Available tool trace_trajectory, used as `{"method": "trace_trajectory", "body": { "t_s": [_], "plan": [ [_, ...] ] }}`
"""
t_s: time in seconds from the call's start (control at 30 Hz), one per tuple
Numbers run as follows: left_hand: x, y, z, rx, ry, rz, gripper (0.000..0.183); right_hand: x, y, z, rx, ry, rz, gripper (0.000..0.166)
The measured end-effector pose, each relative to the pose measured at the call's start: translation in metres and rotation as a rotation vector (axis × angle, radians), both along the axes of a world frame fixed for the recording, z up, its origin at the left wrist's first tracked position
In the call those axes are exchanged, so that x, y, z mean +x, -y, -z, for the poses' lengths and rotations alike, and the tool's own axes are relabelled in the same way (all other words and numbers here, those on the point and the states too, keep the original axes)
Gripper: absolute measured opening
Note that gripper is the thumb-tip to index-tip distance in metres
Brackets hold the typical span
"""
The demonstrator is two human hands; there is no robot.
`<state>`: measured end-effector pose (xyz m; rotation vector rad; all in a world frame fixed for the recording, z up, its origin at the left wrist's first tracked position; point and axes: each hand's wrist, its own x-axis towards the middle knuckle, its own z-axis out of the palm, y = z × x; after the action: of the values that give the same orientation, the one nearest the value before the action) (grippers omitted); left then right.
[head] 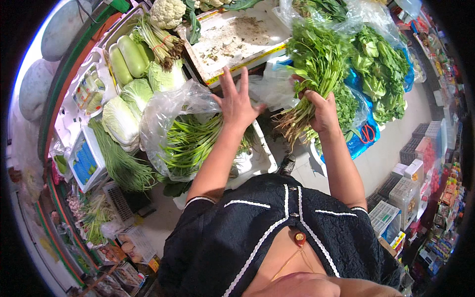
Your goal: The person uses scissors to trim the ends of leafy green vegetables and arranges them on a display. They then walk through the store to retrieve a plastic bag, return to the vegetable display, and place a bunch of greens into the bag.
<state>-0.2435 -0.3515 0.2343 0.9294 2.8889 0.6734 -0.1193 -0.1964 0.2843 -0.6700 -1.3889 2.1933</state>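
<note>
A leafy bunch of green herbs (323, 61) with long stems and brown roots is gripped in my right hand (322, 111), its leaves pointing away from me. With fingers spread and nothing held, my left hand (237, 98) hovers over the near edge of a white foam box (237, 37) that has soil and leaf scraps on its bottom. Between my hands lies a crumpled clear plastic bag (269, 85). Below my left hand, long green leafy stalks (193, 139) rest inside another clear plastic bag (157, 118).
Napa cabbages (120, 118), pale green gourds (130, 55) and a cauliflower (167, 14) sit to the left. Long beans (122, 159) hang near a foam box (86, 157). At right are leafy greens (378, 74), blue plastic (358, 146) and red-handled scissors (367, 133). Stacked crates (404, 189) stand farther right.
</note>
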Motion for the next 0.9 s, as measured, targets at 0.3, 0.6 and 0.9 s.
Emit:
{"method": "trace_trajectory", "body": {
  "t_s": [0.3,0.6,0.9],
  "plan": [
    [0.008,-0.057,0.112,1.152,0.58,-0.007,0.085,0.037,-0.026,-0.019,0.027,-0.097,0.099,0.048],
    [0.012,-0.099,0.08,1.269,1.432,-0.242,0.009,0.079,-0.078,0.005,0.108,0.031,0.154,0.053],
    [0.044,-0.065,0.033,1.13,2.184,0.642,0.055,0.103,-0.116,0.069,0.014,0.185,0.219,0.03]
  ]
}}
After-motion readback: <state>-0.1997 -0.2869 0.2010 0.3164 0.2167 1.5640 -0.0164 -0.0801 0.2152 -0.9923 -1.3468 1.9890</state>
